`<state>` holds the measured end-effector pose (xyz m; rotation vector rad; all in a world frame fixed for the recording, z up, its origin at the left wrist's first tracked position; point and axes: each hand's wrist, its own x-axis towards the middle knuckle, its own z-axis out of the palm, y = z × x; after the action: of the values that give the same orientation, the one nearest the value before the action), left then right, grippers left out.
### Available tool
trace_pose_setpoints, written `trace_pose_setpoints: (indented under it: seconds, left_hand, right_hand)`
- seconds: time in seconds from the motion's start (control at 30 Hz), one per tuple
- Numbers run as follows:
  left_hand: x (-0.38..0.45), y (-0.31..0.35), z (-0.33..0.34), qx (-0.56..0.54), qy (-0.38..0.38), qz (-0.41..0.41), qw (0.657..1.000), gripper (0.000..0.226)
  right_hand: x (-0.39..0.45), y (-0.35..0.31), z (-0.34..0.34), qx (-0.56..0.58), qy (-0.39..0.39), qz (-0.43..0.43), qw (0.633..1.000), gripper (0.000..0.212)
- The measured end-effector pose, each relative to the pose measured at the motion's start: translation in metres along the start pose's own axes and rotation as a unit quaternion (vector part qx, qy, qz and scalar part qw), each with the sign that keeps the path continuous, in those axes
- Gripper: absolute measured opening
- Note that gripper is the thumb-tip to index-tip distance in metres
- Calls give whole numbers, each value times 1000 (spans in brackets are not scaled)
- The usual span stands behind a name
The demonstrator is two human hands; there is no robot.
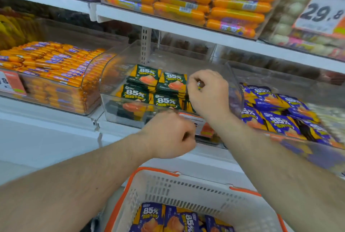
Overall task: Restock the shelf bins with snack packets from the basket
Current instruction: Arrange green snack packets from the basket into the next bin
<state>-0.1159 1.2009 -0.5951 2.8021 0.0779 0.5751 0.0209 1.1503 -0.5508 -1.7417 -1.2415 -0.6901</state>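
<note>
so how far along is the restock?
Green packets sit stacked in the middle bin, only part full. Right hand is at them, holding something small; left hand is curled at the bin front. Blue packets remain in the basket.

Single head-worn wide-angle view: aimed forward and slightly downward at the shelf bins (168,90) from close range; basket (186,185) framed at the bottom edge; no second view supplied.

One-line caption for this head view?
Both hands at the green-packet bin; blue packets wait in the basket.
</note>
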Motion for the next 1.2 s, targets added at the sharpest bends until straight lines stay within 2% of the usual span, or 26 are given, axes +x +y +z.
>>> trace_pose_setpoints:
  seconds: [0.03, 0.07, 0.17, 0.23, 0.3, 0.4, 0.47, 0.53, 0.6, 0.67, 0.77, 0.83, 1.0, 1.13, 1.2]
  left_hand:
    - [-2, 7, 13, -2, -58, 14, 998, 25]
    - [-4, 12, 27, -3, -105, 26, 994, 21]
    - [-10, 29, 59, 31, -236, 44, 970, 16]
    - [-11, 39, 75, 63, -305, 55, 949, 21]
    - [-10, 47, 88, 79, -362, 60, 927, 27]
    - [-11, 54, 108, 88, -415, 56, 904, 26]
    - [-10, 60, 117, 95, -432, 58, 895, 26]
    - [-7, 66, 123, 93, -447, 69, 887, 30]
    - [-3, 73, 129, 92, -457, 83, 881, 24]
    - [3, 78, 136, 98, -464, 90, 876, 14]
    - [9, 81, 147, 102, -474, 103, 869, 11]
    - [12, 80, 150, 99, -479, 102, 866, 10]
    - [11, 73, 150, 87, -489, 83, 864, 10]
    - [5, 65, 150, 82, -501, 63, 859, 12]
    - [3, 62, 149, 84, -506, 54, 857, 12]
  right_hand:
    - [-15, 0, -11, 14, 53, -58, 997, 17]
    - [-32, 1, -21, 26, 73, -101, 992, 17]
    - [-86, 8, -41, 50, 49, -128, 989, 18]
    - [-122, 19, -47, 64, 26, -90, 994, 17]
    - [-160, 35, -51, 56, -6, -14, 998, 17]
    - [-224, 64, -56, -8, -131, 135, 982, 24]
    - [-261, 82, -61, -55, -268, 237, 932, 27]
    - [-290, 95, -65, -87, -397, 308, 860, 24]
    - [-314, 105, -70, -106, -487, 365, 787, 23]
    - [-339, 115, -74, -114, -542, 423, 718, 24]
    - [-373, 128, -75, -183, -608, 467, 615, 28]
    - [-392, 133, -74, -213, -608, 492, 585, 38]
    - [-417, 139, -74, -215, -577, 534, 580, 38]
    - [-408, 132, -70, -220, -607, 477, 596, 23]
    - [-393, 127, -70, -256, -627, 416, 607, 18]
